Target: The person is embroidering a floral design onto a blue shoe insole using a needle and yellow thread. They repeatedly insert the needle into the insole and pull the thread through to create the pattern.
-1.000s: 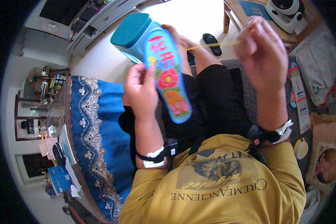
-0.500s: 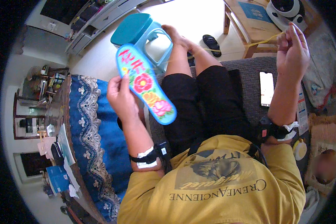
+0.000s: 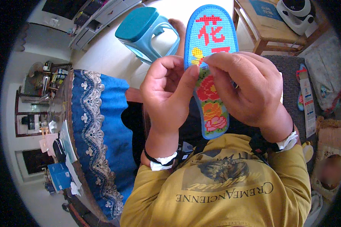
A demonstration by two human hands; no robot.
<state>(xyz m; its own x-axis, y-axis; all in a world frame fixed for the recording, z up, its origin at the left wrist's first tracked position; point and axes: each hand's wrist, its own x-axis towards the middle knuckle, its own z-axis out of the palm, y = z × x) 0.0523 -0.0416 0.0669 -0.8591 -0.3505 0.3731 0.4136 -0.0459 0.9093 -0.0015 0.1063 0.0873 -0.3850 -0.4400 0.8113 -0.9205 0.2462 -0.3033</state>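
An embroidered insole (image 3: pixel 195 39), blue with red characters, a yellow motif and red, orange and pink flowers, is held up close before me, its broad end away from my body. My left hand (image 3: pixel 163 90) is closed on its left edge, thumb on the stitched face and fingers behind. Over the right half, my right hand (image 3: pixel 252 85) pinches at the surface beside the yellow motif. Whatever lies between its fingertips is too small to make out, and this hand hides part of the pattern.
Ahead on the left is a teal plastic stool (image 3: pixel 146 34). A table with a blue lace-trimmed cloth (image 3: pixel 96 113) stands at my left. Ahead on the right, a wooden chair (image 3: pixel 263 32) bears a white appliance (image 3: pixel 295 17). Grey sofa fabric (image 3: pixel 284 62) lies at my right.
Half a second ago my right hand was far out to the right with a stretched yellow thread. It has come back to the insole, which my left hand has brought rightward and turned more upright.
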